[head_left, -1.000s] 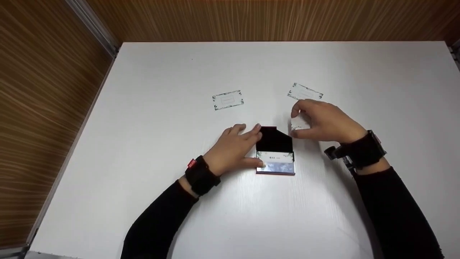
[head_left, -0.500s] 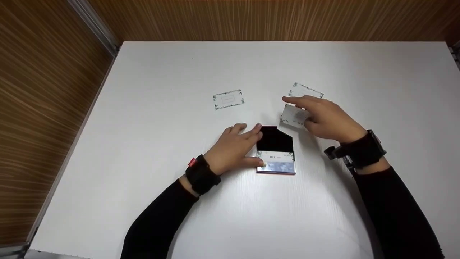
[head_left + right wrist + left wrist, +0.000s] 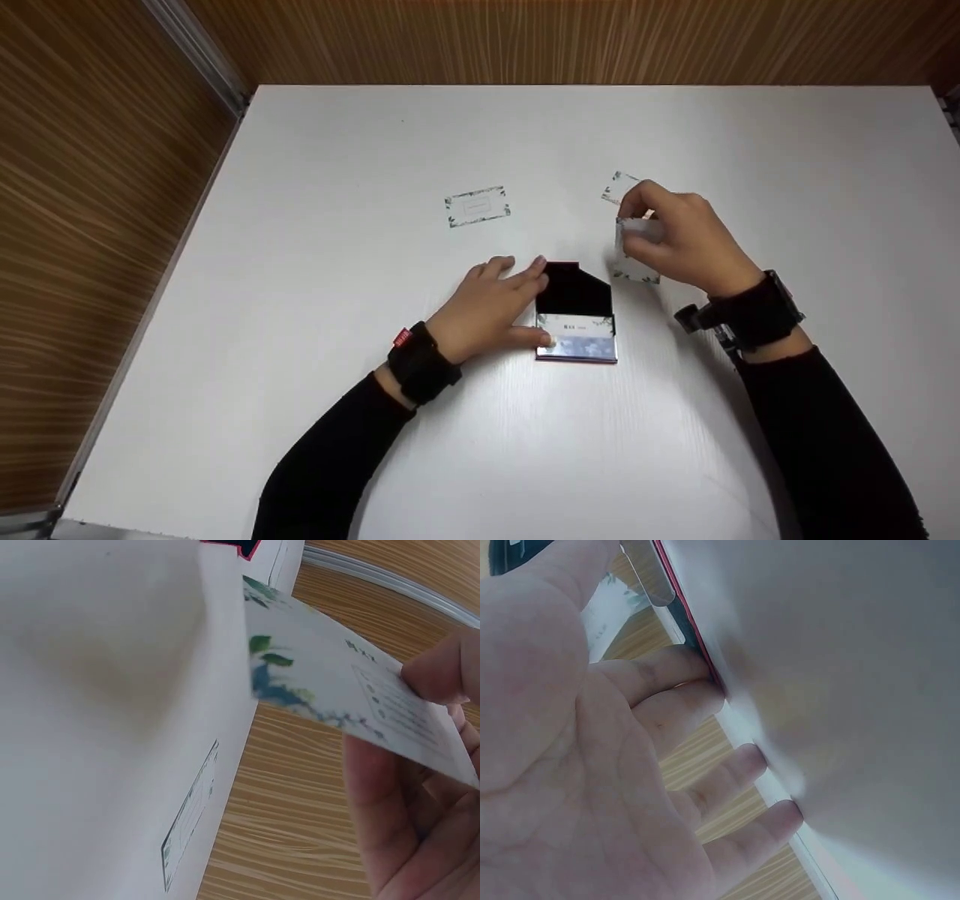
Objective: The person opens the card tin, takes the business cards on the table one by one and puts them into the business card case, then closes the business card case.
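Note:
In the head view, a card case (image 3: 576,292) with a black inner flap lies opened on the white table. A white card with printed leaves sits in its clear-fronted pocket. My left hand (image 3: 484,315) rests at the case's left side, thumb on the pocket and fingertips by the flap; the left wrist view shows its fingers (image 3: 739,765) extended to the table. Right of the case, my right hand (image 3: 682,236) pinches a business card (image 3: 636,270) above the table. The right wrist view shows green and blue leaves and text on this card (image 3: 315,652).
One leaf-bordered card (image 3: 477,207) lies behind the case, to the left. Another card (image 3: 616,186) lies behind my right hand, partly covered by it. Wood-grain panels (image 3: 480,45) border the table (image 3: 337,150) at the back and left.
My right hand has turned the card over in its fingers, from lying nearer the case to hanging more upright, slightly farther right. The left hand and case have stayed put.

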`<state>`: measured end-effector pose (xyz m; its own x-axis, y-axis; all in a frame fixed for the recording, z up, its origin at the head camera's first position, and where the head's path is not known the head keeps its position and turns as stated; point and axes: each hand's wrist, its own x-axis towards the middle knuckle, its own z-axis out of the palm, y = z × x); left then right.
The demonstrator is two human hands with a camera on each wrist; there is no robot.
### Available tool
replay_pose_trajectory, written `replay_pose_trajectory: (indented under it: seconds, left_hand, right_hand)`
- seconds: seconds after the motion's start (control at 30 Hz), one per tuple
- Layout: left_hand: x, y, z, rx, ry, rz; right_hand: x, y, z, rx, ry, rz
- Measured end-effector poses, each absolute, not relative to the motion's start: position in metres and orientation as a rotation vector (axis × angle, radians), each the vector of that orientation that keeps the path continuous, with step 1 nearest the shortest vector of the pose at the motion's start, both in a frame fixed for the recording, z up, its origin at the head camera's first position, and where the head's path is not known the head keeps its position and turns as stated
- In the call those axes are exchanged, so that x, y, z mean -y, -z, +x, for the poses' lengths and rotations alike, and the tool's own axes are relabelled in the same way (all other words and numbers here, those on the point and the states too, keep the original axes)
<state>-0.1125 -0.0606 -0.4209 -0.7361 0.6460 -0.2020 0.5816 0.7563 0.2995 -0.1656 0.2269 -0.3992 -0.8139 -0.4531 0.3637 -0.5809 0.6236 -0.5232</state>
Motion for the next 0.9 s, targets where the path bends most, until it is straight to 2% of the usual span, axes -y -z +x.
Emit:
replay_pose_trajectory:
  seconds: [0.33, 0.6, 0.9]
  left_hand:
    - [0.0605, 0.4211, -0.1127, -2.665, -0.311, 0.96]
    - [0.0613, 0.4212, -0.1125, -2.664, -0.299, 0.967]
    - [0.0607, 0.4203, -0.1119, -2.669, -0.309, 0.962]
  right_hand:
    - [-0.2196, 0.3984, -0.1646, 2.507, -1.092, 0.916]
    - [-0.2181, 0.3977, -0.1626, 2.651, -1.225, 0.897]
    - [-0.218, 0.3965, -0.1607, 2.814, -1.337, 1.05]
